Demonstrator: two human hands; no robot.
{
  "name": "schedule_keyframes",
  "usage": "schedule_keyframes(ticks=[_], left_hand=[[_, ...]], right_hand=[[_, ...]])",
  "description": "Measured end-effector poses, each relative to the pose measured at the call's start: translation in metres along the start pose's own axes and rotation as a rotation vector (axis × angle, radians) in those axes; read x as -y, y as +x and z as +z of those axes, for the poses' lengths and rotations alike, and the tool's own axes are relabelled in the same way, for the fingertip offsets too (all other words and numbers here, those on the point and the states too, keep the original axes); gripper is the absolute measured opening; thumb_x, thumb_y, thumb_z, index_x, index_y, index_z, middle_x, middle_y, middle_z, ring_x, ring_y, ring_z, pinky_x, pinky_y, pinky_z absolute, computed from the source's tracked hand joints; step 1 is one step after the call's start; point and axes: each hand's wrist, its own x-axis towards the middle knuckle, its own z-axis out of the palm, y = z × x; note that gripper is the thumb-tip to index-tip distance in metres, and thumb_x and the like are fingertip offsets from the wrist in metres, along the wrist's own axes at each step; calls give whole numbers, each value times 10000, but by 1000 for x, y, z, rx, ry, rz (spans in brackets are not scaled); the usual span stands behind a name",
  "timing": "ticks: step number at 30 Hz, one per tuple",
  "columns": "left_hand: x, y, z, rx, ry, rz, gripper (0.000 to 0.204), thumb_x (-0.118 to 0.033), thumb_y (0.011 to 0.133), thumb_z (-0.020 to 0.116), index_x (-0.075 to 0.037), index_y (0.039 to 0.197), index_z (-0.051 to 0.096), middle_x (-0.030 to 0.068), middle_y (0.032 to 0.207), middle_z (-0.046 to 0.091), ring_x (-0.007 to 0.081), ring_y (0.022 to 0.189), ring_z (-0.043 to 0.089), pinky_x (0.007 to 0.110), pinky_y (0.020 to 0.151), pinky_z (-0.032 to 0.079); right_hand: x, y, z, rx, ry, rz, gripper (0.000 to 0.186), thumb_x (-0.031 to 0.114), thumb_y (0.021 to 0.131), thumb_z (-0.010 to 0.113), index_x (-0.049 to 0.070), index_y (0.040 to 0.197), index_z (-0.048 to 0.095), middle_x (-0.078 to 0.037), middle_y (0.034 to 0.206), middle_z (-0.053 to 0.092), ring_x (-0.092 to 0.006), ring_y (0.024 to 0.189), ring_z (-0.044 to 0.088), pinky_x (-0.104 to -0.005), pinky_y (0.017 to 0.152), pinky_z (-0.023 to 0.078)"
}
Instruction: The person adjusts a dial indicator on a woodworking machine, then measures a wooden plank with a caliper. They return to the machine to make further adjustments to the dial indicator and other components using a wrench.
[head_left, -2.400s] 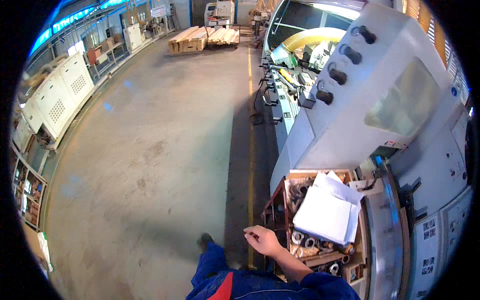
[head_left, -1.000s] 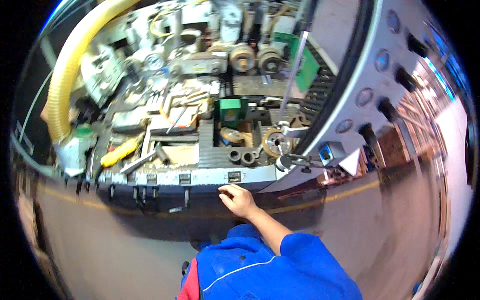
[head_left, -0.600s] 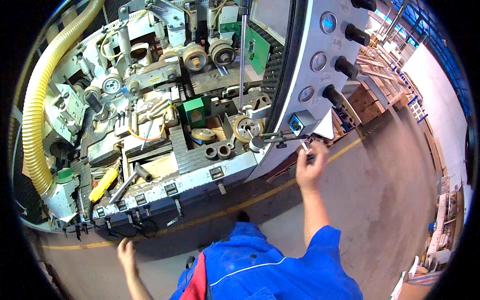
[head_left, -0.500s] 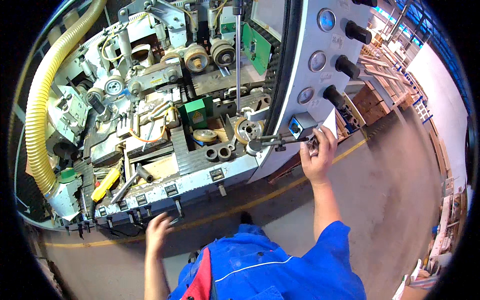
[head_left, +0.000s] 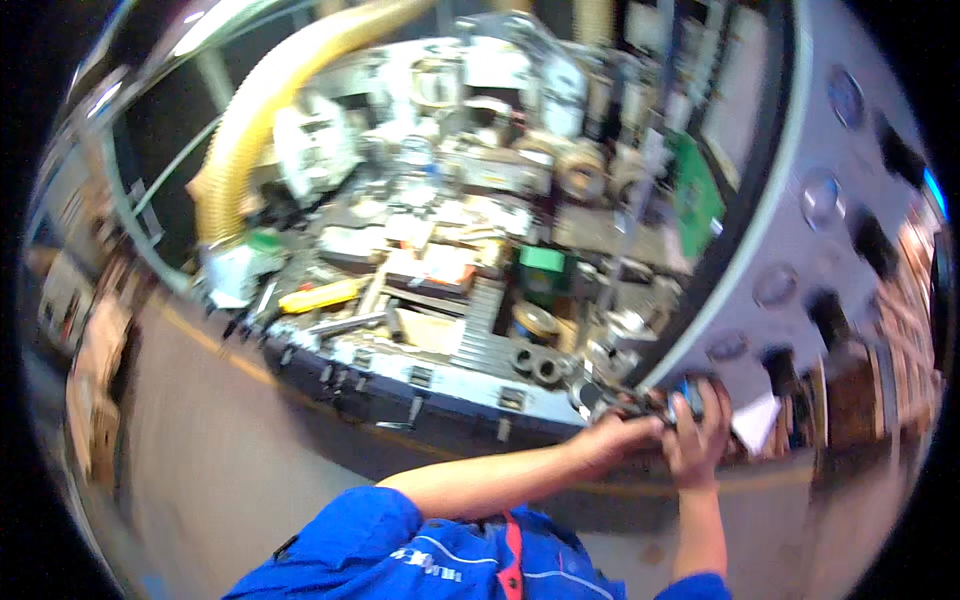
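Observation:
My right hand [head_left: 697,430] grips a small grey-and-blue block [head_left: 688,390], the base of a jointed stand, on the machine's grey panel [head_left: 770,330]. My left hand [head_left: 625,430] reaches across to the stand's dark arm [head_left: 648,405], fingers closed on it beside my right hand. The arm carries a round piece [head_left: 590,398] at its left end. Close by on the machine bed lie two dark rings [head_left: 545,368] and a green housing [head_left: 543,263]. Farther left are a yellow-handled tool [head_left: 320,295] and a metal bar [head_left: 345,322]. The picture is blurred by motion.
A yellow corrugated hose [head_left: 235,150] arches over the open machine. Short levers line its front edge [head_left: 460,400]. Black knobs [head_left: 830,320] stick out from the right panel. Wooden stacks [head_left: 850,400] stand behind it at right, and brown boards [head_left: 100,390] at far left.
My left hand has moved up and right from the lower left to join my right hand at the stand. My view has turned, shifting the machine rightward and downward.

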Motion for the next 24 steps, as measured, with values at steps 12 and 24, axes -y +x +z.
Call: schedule_keyframes(ticks=[12, 24], left_hand=[[-18, -11, 6, -158, 404, 237, 281, -233, 962, 744, -33, 1157, 711, 43, 1078, 707, 132, 984, 652, 305, 874, 547], [-151, -188, -60, -357, 237, 256, 193, -164, 1018, 673, -23, 1144, 636, 105, 987, 720, 173, 865, 702, 344, 791, 616]], right_hand=[[22, 3, -4, 3, -1, -89, 399, 40, 940, 643, 158, 1321, 633, -261, 1452, 499, -502, 1325, 486, -603, 1078, 427], [175, 122, 74, 234, 679, 200, 810, 68, 674, 793, 19, 1444, 548, -211, 1378, 610, -412, 1265, 588, -485, 1111, 447]])
